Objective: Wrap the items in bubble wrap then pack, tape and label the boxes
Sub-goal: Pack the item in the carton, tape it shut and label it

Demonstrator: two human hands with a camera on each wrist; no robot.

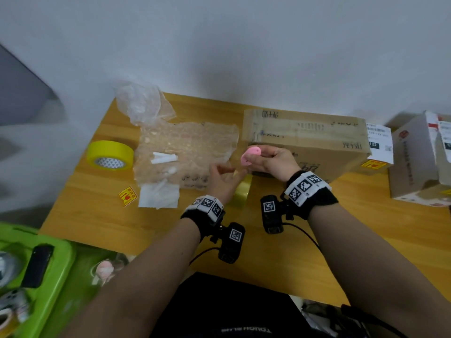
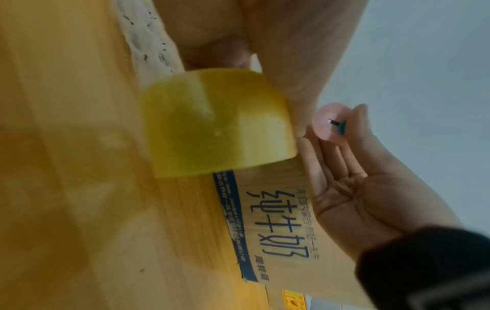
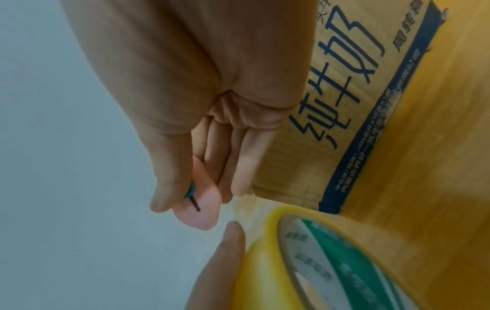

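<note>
My right hand (image 1: 271, 161) pinches the pink cutter (image 1: 250, 156) above the bench (image 1: 280, 252), ready to cut; my left hand (image 1: 223, 179) hangs relaxed beside the tape roll (image 1: 241, 192).

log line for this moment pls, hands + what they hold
right hand: pinches pink cutter above table | left hand: open, on tape roll | bubble wrap: flat, unwrapped | cardboard box: closed

A wooden table (image 1: 102, 223) stands against a pale wall (image 1: 219, 45). Past its near left corner is a green bin (image 1: 61, 276) (its lid looks bright). A black phone (image 1: 37, 264) lies on it, by some blurry tape rolls (image 1: 9, 311) at the left edge.
</note>
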